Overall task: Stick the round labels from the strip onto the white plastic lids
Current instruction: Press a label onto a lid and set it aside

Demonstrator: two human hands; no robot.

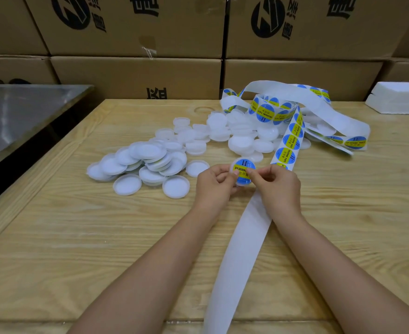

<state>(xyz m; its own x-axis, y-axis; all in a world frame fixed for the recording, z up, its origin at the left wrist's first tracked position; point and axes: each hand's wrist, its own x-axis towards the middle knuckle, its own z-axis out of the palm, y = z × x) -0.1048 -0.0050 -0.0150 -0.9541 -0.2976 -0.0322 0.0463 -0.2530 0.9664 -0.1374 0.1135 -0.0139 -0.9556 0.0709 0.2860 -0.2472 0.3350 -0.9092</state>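
Note:
My left hand (214, 183) grips a white plastic lid at its left rim. A round blue and yellow label (243, 167) lies on that lid's face. My right hand (276, 184) pinches the label's right edge against the lid. The label strip (287, 150) runs from a tangled coil at the back right, under my right hand and toward the table's front edge, its near length bare white backing (237, 256). A pile of unlabelled white lids (150, 162) lies left of my hands and stretches back toward the coil.
The wooden table (78, 237) carries everything. Stacked cardboard boxes (138, 73) wall off the back. A metal table (18, 112) stands at the left across a dark gap. A white foam block (398, 98) sits at the back right.

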